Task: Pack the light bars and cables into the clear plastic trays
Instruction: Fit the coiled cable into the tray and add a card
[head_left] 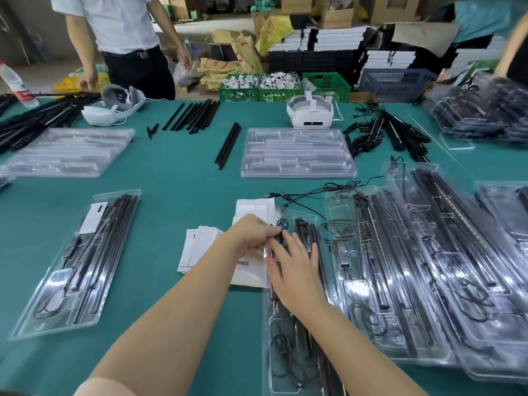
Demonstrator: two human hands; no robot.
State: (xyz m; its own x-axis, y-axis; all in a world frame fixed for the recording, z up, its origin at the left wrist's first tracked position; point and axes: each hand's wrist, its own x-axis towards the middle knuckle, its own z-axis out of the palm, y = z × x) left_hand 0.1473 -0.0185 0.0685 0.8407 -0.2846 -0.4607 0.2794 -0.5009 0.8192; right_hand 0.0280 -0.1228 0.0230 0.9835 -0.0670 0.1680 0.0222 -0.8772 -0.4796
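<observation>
A clear plastic tray (288,364) lies in front of me on the green table, holding black light bars (307,235) and a black cable (281,352). My left hand (253,234) pinches a loop of that black cable at the tray's upper left. My right hand (295,270) lies flat on the tray with straight fingers, pressing the bars. Several filled trays (423,270) overlap to the right. Another filled tray (83,261) lies at the left.
White leaflets (205,247) lie beside my left hand. Two empty trays (297,152) (65,151), loose black bars (197,114), tangled cables (385,132) and two headsets (310,112) occupy the far table. A person in a white shirt (123,27) stands behind it.
</observation>
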